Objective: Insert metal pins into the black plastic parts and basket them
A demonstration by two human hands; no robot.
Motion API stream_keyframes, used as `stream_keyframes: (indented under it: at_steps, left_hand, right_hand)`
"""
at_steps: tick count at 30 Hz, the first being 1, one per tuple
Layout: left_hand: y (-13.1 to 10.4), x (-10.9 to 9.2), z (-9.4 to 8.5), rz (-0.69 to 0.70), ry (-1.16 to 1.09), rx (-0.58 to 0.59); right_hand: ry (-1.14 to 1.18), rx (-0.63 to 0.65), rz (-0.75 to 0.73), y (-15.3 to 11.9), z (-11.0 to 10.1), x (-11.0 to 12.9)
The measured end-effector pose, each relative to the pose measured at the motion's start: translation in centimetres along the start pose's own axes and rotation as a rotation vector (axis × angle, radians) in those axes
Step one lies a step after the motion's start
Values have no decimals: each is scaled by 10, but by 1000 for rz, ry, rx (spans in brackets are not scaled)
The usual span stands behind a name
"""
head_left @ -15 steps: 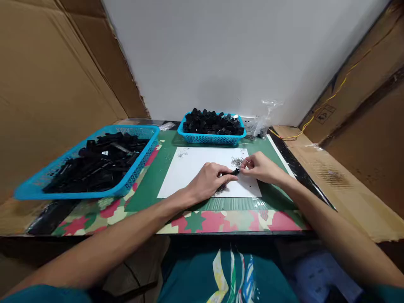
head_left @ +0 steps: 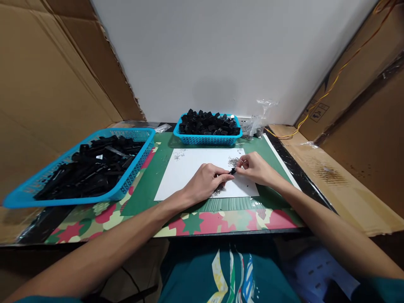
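Observation:
Over a white sheet [head_left: 176, 181], my left hand [head_left: 206, 181] pinches a small black plastic part [head_left: 232, 171] between thumb and fingers. Its dark end sticks out towards the right. My right hand [head_left: 254, 167] is closed at the fingertips against that end; whatever it pinches is too small to make out. Just behind the right fingertips lies a pile of tiny metal pieces [head_left: 232, 161]. A second, darker pile of small pieces [head_left: 217, 192] is partly hidden below my left hand. More tiny bits [head_left: 179, 155] are scattered at the sheet's far left corner.
A large blue basket [head_left: 126, 185] of long black parts stands at the left. Behind the sheet is a smaller blue basket [head_left: 206, 140] heaped with black pieces. Clear plastic bags [head_left: 254, 126] lie beside it. Cardboard walls [head_left: 362, 126] flank the table, with a yellow cable [head_left: 331, 86] at right.
The view has shifted slightly, so everything sits a little further left. Both hands keep nearly the same pose around the black part, with the right fingertips still at its end.

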State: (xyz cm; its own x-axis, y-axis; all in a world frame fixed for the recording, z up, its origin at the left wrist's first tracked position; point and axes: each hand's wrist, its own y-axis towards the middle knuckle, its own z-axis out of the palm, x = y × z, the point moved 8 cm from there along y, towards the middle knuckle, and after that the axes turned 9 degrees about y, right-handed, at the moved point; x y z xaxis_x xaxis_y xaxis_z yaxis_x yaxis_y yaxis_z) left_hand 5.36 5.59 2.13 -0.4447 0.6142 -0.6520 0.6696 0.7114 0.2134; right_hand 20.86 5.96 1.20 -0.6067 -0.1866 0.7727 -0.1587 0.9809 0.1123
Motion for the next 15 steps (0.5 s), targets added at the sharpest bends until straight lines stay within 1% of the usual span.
stream_keyframes:
  at_steps: [7, 11, 15]
  left_hand:
    - [0, 1, 2, -12, -25, 0]
    - [0, 3, 3, -24, -41, 12]
    - [0, 1, 3, -21, -41, 14]
  right_hand:
    - [-54, -21, -9, 0, 0, 2]
    - [-38, -24, -1, 0, 0, -1]
    - [14, 50, 12, 0, 0, -5]
